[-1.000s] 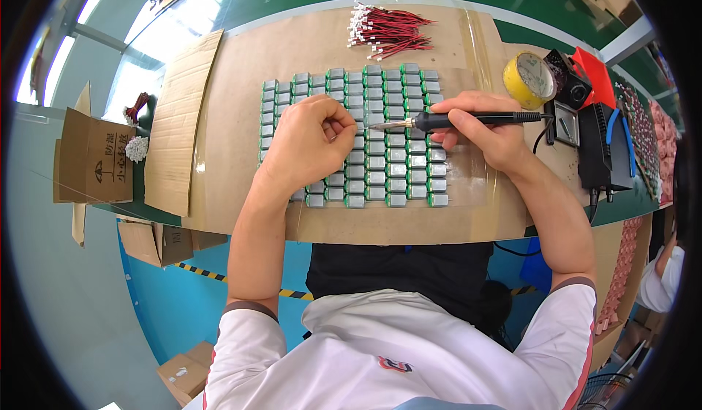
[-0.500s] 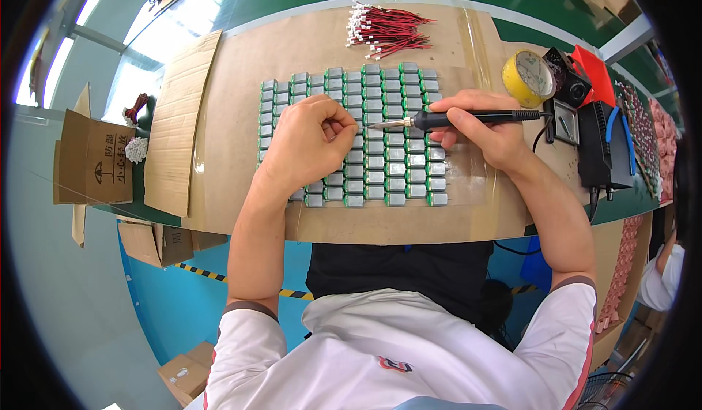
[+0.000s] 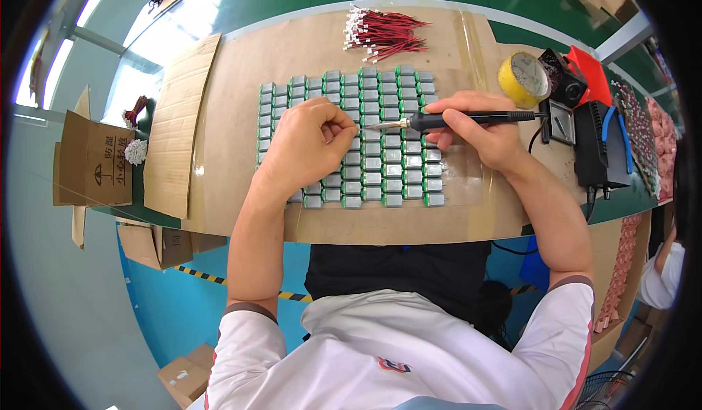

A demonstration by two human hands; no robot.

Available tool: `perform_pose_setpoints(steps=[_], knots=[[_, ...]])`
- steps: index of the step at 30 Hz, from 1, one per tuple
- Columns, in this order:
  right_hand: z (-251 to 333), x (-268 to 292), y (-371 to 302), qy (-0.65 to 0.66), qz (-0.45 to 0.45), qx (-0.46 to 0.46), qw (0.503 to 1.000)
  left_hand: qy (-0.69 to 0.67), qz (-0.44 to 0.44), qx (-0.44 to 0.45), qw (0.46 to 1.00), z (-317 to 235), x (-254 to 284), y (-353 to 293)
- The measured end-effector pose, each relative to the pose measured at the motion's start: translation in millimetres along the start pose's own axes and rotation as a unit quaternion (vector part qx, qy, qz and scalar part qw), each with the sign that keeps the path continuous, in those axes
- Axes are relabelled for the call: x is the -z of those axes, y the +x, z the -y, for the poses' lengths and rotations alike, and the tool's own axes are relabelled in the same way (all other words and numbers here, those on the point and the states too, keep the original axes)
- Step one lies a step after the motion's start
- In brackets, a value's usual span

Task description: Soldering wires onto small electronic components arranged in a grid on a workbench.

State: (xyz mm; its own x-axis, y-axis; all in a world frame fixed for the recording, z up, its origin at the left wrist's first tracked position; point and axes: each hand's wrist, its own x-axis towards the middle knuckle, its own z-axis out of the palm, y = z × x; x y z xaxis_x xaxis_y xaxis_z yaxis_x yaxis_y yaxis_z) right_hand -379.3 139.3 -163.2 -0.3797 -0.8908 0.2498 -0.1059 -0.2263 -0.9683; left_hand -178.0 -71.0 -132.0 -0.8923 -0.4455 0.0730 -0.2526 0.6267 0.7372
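Observation:
Rows of small grey motors with green ends (image 3: 372, 168) lie side by side on the brown paper-covered table. Above their middle, my right hand (image 3: 472, 126) grips a soldering iron (image 3: 474, 117) by its black handle, its metal tip pointing left. Close to that tip, the thumb and fingers of my left hand (image 3: 311, 136) are pinched together over the motors. Whatever lies in this pinch is too small to make out. Part of the rows is hidden beneath both hands.
Beyond the motors lies a bundle of red and black wires with white connectors (image 3: 384, 33). At right are a yellow tape roll (image 3: 523, 79), a soldering station (image 3: 601, 147), blue-handled pliers (image 3: 628, 139) and a red bin (image 3: 591, 76). Cardboard (image 3: 179, 125) and an open box (image 3: 95, 158) are at left.
The whole view has shifted slightly. Both hands keep nearly the same pose, with the iron's tip still beside my left fingertips.

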Motion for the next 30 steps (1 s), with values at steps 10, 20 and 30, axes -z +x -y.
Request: perform_pose_setpoints(steps=[10, 20, 30], knots=[[12.8, 1.7, -0.2, 0.032, -0.019, 0.022, 0.999, -0.025, -0.011, 0.016, 1.0, 1.7, 5.4, -3.1], [15.2, -8.1, -17.2, -0.001, -0.007, 0.068, 0.998, -0.121, -0.136, -0.089, 0.979, 1.7, -6.9, -33.9], [7.5, -10.2, -28.1, 0.008, -0.003, 0.042, 0.999, -0.117, -0.174, -0.005, 0.978, 12.1, -21.1, -29.1]])
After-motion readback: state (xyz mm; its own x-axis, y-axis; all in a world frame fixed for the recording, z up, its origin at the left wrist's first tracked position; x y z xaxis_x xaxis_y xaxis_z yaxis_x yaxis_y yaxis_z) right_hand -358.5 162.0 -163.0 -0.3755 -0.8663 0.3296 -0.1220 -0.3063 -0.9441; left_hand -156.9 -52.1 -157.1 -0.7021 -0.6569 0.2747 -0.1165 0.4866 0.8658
